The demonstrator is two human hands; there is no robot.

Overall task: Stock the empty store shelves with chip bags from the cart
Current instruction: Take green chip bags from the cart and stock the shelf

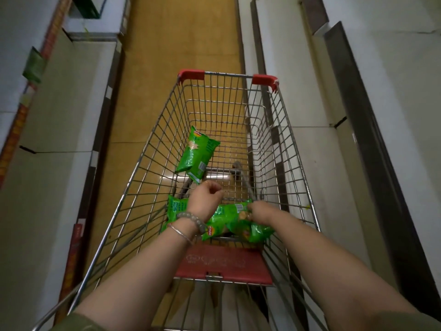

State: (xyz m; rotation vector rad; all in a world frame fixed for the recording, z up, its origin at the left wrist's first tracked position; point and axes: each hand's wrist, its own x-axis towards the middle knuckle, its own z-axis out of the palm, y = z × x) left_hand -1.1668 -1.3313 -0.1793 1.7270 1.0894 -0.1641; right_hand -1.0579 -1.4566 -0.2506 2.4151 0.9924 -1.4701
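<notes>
A wire shopping cart (pixel 297 163) with red corners stands in the aisle in front of me. Both my arms reach into it. My left hand (pixel 205 199), with bracelets on the wrist, has curled fingers at the near corner of a green chip bag (pixel 196 154), which is tilted up near the cart's left wall. My right hand (pixel 260 211) grips one of several green chip bags (pixel 236 223) piled at the cart's near end, above the red child-seat flap (pixel 222 263).
Pale empty shelves (pixel 59 103) run along the left of the aisle, with a green box (pixel 87 7) at the far end. More empty shelves (pixel 310 91) line the right. A yellow tiled floor (pixel 181 44) stretches ahead of the cart.
</notes>
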